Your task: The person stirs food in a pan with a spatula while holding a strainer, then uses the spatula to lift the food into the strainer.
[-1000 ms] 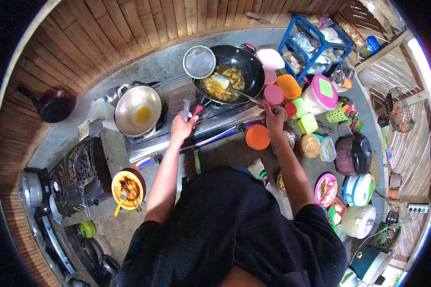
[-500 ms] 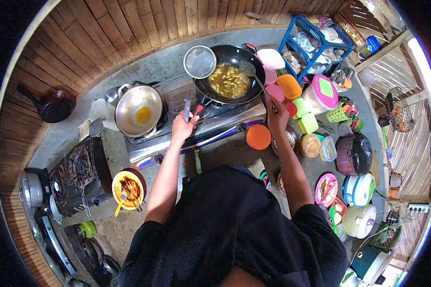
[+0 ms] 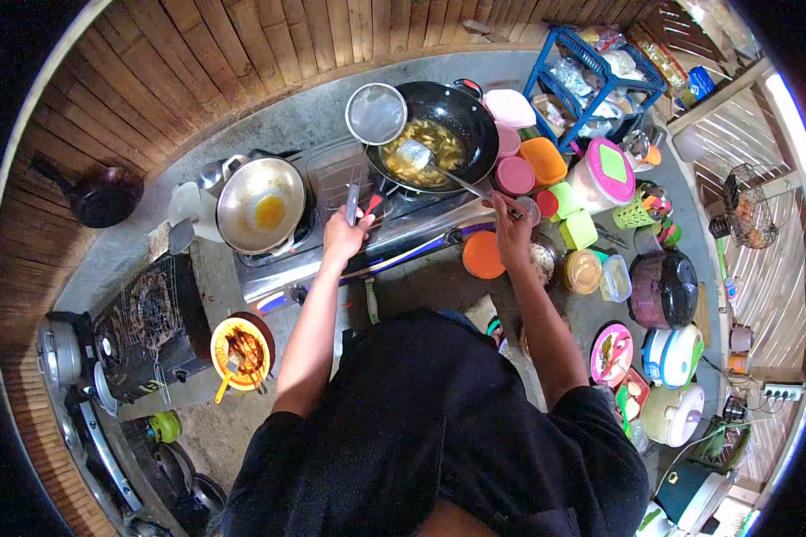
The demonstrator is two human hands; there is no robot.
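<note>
A black wok (image 3: 476, 134) stands on the stove with pale food pieces (image 3: 443, 141) in yellowish oil. My right hand (image 3: 513, 231) is closed on the long handle of a metal spatula (image 3: 448, 174), whose blade lies in the oil on the wok's left side. My left hand (image 3: 346, 235) is closed round the metal handle of a round mesh strainer (image 3: 375, 115), held over the wok's left rim. The wok's red handle (image 3: 373, 204) sits right by my left fingers; whether they grip it too, I cannot tell.
Left of the wok, a silver pan (image 3: 251, 192) with a little yellow liquid sits on the stove (image 3: 331, 259). An orange bowl (image 3: 267, 338) of red sauce stands lower left. Colourful lidded containers (image 3: 544, 161), a blue rack (image 3: 557, 85) and a dark pot (image 3: 663, 288) line the right.
The spatula blade has swept from the wok's right side to its left through the food. My right hand has shifted slightly down. My left hand and the strainer have barely moved.
</note>
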